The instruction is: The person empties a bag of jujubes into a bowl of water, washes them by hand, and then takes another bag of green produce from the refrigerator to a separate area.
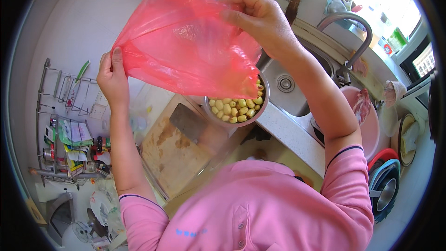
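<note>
A red plastic bag [167, 45] is stretched out between my two hands. Fingers and thumb of my left hand [113, 73] pinch its lower left edge. My right hand [259, 21] grips the bag at its upper right. Below the bag stands a round metal bowl [267, 94] filled with green, brown-spotted fruits [235, 109] that look like jujubes. The bag hangs over the far part of this bowl and hides it; I cannot tell whether bag and fruit touch.
A cleaver [188, 122] lies on a wooden cutting board [163, 160]. To the right are a steel sink [278, 92] with a curved faucet [366, 35], and a pink basin [371, 136] with raw meat [361, 106]. A wire rack [55, 90] hangs at the left wall.
</note>
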The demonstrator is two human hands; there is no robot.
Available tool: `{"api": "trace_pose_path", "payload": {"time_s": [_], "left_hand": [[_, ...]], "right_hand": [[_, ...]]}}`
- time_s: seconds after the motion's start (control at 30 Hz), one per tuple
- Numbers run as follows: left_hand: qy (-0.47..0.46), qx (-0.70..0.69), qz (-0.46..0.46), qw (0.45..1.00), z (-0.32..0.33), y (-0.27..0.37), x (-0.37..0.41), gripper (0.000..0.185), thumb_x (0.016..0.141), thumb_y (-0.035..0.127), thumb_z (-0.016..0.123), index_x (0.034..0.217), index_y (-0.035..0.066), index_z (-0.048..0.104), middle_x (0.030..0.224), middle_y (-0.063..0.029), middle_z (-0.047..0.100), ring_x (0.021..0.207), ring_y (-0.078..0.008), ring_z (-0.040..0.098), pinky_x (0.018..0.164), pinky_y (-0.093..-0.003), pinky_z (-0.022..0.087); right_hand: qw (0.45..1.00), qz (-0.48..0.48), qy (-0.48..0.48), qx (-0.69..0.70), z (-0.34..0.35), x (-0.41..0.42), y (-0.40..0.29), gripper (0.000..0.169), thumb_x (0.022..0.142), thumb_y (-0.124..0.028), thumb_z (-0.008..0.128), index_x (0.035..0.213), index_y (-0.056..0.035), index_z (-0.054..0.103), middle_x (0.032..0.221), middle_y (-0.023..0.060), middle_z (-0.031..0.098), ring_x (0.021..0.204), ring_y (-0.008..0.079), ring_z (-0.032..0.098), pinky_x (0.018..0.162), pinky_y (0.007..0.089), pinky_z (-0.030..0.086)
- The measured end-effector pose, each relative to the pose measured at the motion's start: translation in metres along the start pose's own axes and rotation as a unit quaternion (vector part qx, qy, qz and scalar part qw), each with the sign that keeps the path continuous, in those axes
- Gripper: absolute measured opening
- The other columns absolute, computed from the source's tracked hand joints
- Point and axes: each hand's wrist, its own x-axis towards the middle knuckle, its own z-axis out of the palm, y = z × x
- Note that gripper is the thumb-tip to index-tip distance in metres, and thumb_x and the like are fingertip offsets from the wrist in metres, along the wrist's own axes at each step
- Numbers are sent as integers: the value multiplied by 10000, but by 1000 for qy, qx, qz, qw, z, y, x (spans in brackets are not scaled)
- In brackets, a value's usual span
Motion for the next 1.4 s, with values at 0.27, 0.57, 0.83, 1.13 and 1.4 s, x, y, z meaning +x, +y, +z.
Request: {"api": "trace_pose_path", "payload": {"time_s": [0.27,0.57,0.83,1.13,1.4], "left_hand": [[85,-106,-96,986,13,-11,-74,325,1022,242,516,1235,14,607,1038,-68,662,933,-136,593,841,-290,481],[-297,-198,-155,921,21,-78,-168,360,895,205,656,1233,87,621,1095,-125,667,1019,-254,638,899,-367,498],[-175,325,-131,920,-2,-368,-167,360,903,57,512,1257,104,563,1327,-193,531,874,-353,684,738,-446,563],[-256,283,-238,893,3,-425,-181,216,941,126,529,1133,40,581,1113,-175,586,935,-359,631,789,-438,531],[-211,-410,-244,853,-51,-110,-188,357,1003,237,546,1284,22,500,1186,-94,583,1006,-171,588,850,-349,503]], "right_hand": [[981,-149,53,-108,40,-23,-10,203,843,-49,713,1038,-65,659,1405,167,434,1156,222,564,844,327,534],[984,-89,132,-82,80,-78,-11,225,855,138,535,1035,14,586,1159,152,641,1071,207,631,954,315,481],[962,-184,132,-155,174,-98,-26,210,766,143,507,917,-2,487,962,164,605,1013,343,627,917,436,490],[920,-218,56,-322,212,-132,-61,318,683,124,705,929,-27,569,917,141,658,982,373,657,816,428,533],[884,-177,162,-401,170,-275,-106,233,757,44,718,944,-27,597,933,131,644,996,354,639,840,418,527]]}}
